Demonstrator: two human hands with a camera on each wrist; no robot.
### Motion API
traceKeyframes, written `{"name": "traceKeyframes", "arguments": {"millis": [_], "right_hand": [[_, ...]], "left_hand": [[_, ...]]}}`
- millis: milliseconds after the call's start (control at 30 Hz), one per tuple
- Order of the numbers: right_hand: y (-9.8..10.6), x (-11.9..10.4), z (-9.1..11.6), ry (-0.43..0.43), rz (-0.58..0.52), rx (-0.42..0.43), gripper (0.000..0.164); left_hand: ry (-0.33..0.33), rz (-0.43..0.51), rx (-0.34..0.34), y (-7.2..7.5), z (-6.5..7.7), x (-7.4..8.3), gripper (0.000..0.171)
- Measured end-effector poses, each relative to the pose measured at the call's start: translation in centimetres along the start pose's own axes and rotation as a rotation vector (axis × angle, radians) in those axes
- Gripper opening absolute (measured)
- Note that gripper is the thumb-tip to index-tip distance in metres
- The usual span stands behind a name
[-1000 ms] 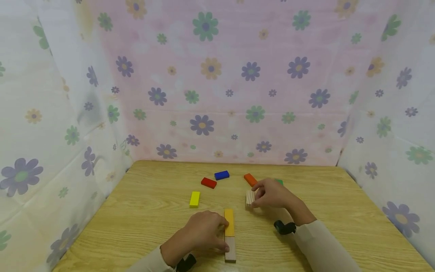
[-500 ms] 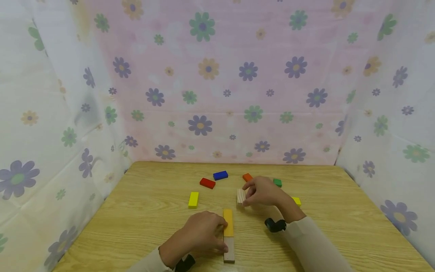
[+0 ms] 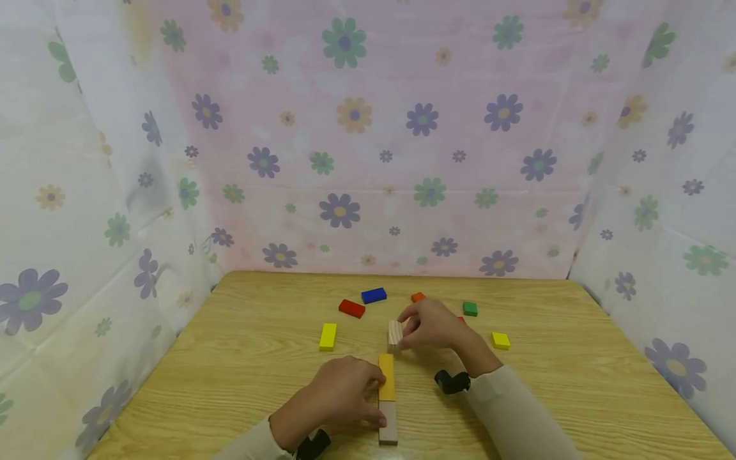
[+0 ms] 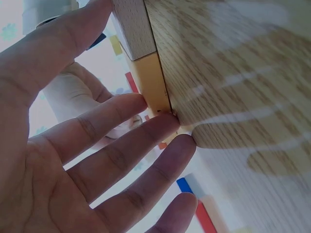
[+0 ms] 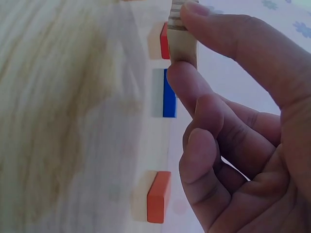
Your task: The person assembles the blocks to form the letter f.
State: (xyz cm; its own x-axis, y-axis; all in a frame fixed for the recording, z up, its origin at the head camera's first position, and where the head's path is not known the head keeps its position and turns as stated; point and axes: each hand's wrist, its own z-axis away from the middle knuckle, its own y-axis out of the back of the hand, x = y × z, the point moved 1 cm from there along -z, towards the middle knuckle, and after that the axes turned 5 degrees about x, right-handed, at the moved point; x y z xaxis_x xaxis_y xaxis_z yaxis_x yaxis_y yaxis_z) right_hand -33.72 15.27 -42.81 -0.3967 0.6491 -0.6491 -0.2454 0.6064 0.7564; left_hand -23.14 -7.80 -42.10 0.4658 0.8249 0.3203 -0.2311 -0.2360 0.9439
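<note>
In the head view, an orange-yellow block (image 3: 388,377) and a plain wooden block (image 3: 388,427) lie end to end in a row on the table. My left hand (image 3: 342,390) rests along their left side, fingertips at the orange-yellow block and thumb at the plain one. The left wrist view shows those fingers (image 4: 121,170) extended and spread. With thumb and fingertips my right hand (image 3: 432,329) pinches a striped-grain wooden block (image 3: 395,333) just beyond the row's far end. Its pale side shows in the right wrist view, the other fingers curled below.
Around the hands lie a yellow block (image 3: 328,337), a red block (image 3: 352,308), a blue block (image 3: 374,295), an orange block (image 3: 418,298), a green block (image 3: 470,309) and another yellow block (image 3: 500,340). Flowered cloth (image 3: 368,160) encloses the wooden table at the back and sides.
My right hand has carried the striped-grain wooden block leftward to the row's far end, uncovering the green and right-hand yellow blocks. The left hand has stayed in place by the row.
</note>
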Motion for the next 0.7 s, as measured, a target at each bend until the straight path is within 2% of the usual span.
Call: {"name": "traceKeyframes", "arguments": {"millis": [700], "right_hand": [[-1.4, -0.2, -0.2, -0.049, -0.035, -0.019, 0.053]], "left_hand": [[-0.02, -0.028, 0.004, 0.1, 0.1, 0.1, 0.053]]}}
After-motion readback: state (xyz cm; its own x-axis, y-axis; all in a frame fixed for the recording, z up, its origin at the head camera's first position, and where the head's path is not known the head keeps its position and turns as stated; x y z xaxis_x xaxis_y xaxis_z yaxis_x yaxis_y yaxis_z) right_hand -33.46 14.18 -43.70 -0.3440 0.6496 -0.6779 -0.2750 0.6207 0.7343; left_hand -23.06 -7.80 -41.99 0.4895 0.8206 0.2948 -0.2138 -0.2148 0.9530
